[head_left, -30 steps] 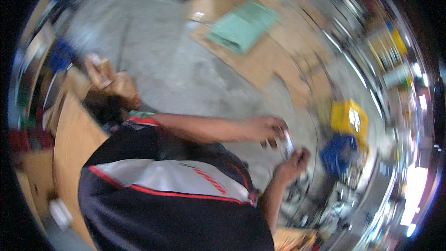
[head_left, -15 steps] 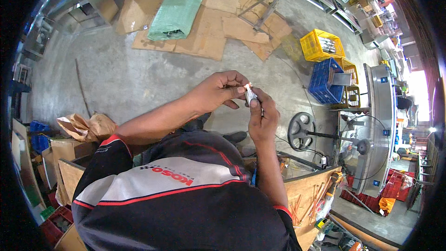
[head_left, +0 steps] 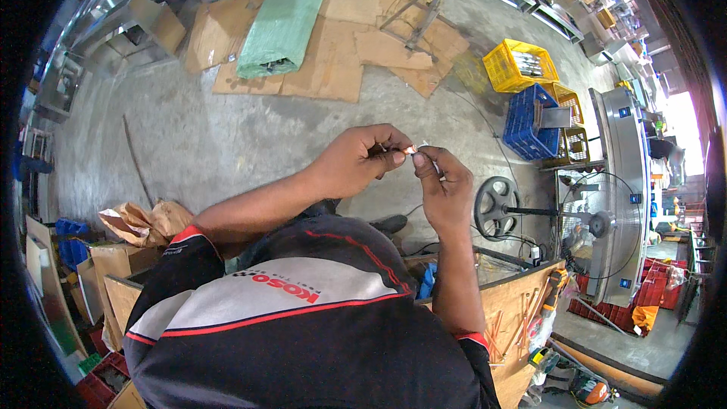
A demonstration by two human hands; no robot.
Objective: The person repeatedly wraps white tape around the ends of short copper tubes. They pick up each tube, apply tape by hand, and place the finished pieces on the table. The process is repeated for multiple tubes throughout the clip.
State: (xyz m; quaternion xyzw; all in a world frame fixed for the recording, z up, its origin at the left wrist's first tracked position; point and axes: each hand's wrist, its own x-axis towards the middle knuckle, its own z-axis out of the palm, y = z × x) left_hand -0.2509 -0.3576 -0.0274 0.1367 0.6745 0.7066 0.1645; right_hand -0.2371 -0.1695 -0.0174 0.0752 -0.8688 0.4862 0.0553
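My left hand point(head_left: 367, 153) and my right hand point(head_left: 445, 185) meet in front of my body, fingertips almost touching. Between them sits a small white and orange thing point(head_left: 410, 150), pinched by thumb and forefinger on both sides. Thin pale strands or edges stick up by the right fingertips. Most of the thing is covered by the fingers, and its kind is too small to make out. Both forearms are bare below the short dark sleeves.
A green-wrapped bundle point(head_left: 280, 30) lies on flattened cardboard point(head_left: 326, 60) ahead. To the right stand a yellow crate point(head_left: 496, 67), a blue crate point(head_left: 522, 125) and a fan point(head_left: 600, 223). A wooden box edge point(head_left: 522, 288) with a power tool point(head_left: 555, 288) is near. Brown paper point(head_left: 144, 223) lies left.
The right hand has shifted slightly right and its fingers have turned. The whitish, elongated piece seen in it earlier is now mostly hidden. The left hand stays at the meeting point.
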